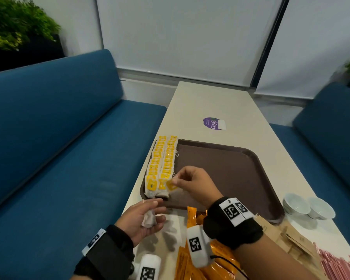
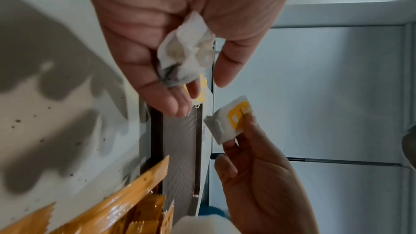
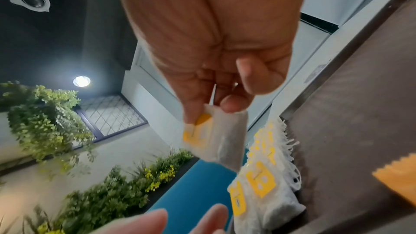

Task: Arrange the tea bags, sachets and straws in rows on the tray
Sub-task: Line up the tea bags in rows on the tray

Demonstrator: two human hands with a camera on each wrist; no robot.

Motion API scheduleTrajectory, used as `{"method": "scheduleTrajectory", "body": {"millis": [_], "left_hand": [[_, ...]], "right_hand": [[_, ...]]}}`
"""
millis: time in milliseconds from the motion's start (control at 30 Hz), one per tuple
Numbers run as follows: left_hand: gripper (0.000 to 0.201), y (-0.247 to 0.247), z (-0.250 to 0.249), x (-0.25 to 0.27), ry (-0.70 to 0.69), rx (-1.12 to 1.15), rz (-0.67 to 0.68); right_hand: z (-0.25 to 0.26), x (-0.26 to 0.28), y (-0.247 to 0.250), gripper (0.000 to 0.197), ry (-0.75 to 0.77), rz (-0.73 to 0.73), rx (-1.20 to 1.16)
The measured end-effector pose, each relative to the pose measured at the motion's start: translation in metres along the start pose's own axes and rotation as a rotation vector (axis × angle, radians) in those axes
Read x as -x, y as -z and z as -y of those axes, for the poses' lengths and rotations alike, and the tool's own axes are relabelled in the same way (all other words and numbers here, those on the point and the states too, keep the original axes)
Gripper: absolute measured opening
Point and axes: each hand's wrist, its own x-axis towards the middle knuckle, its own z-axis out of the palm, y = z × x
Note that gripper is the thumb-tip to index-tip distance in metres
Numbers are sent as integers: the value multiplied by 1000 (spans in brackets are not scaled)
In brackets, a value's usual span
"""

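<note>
On the counter (image 1: pixel 214 102) the tray (image 1: pixel 230 158) has two tea bag rows (image 1: pixel 163 158), right hand (image 1: pixel 196 182) pinching a tea bag (image 1: pixel 171 184) above it, left hand (image 1: pixel 141 219) loosely cupping crumpled bags (image 1: pixel 149 219).

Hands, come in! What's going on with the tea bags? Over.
Right hand pinches one tea bag over the tray. Left hand holds spare bags. Two rows laid. Nothing blocking.
</note>
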Motion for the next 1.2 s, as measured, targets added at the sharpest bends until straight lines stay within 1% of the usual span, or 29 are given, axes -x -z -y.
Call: {"method": "scheduleTrajectory", "body": {"millis": [100, 233, 367, 500, 633, 733, 767, 800, 867, 933, 967, 1033, 1067, 1100, 1133, 1200], "left_hand": [[21, 5, 0, -1, -11, -12, -32], [25, 11, -3, 0, -41, -12, -39], [26, 15, -7, 2, -46, 17, -44], [33, 21, -7, 2, -42, 1, -52], [33, 25, -8, 3, -35, -9, -39], [33, 26, -10, 4, -24, -11, -34], [35, 26, -11, 4, -24, -10, -34], [38, 26, -11, 4, -27, -14, -35], [46, 25, -11, 4, -41, -54, -32], [54, 21, -10, 4, -66, -131, -23], [56, 17, -10, 4, -81, -163, -16], [65, 9, -9, 5, -106, -190, 0], [69, 5, -9, 5, -118, -183, 13], [72, 2, -8, 4, -130, -162, 22], [74, -1, -8, 4, -141, -124, 35], [75, -7, -6, 4, -154, -18, 63]], "right_hand": [[-10, -18, -13, 21, -111, -34, 137], [-18, -36, -33, 28, -253, 36, 268], [-21, -46, -45, 29, -327, 98, 351], [-24, -53, -50, 29, -378, 70, 361], [-24, -57, -50, 28, -392, 28, 316], [-23, -57, -51, 10, -389, 3, 423], [-23, -55, -50, 17, -382, -35, 436], [-24, -52, -47, 20, -370, -69, 410], [-20, -42, -42, 19, -312, -122, 317], [-11, -28, -37, 15, -237, -120, 247], [-5, -20, -34, 13, -198, -84, 206], [7, -1, -29, 14, -146, 74, 80], [12, 9, -27, 18, -131, 177, 20], [14, 17, -26, 25, -114, 268, -9], [14, 24, -26, 34, -90, 328, 4], [10, 34, -29, 47, -45, 346, 83]]}}
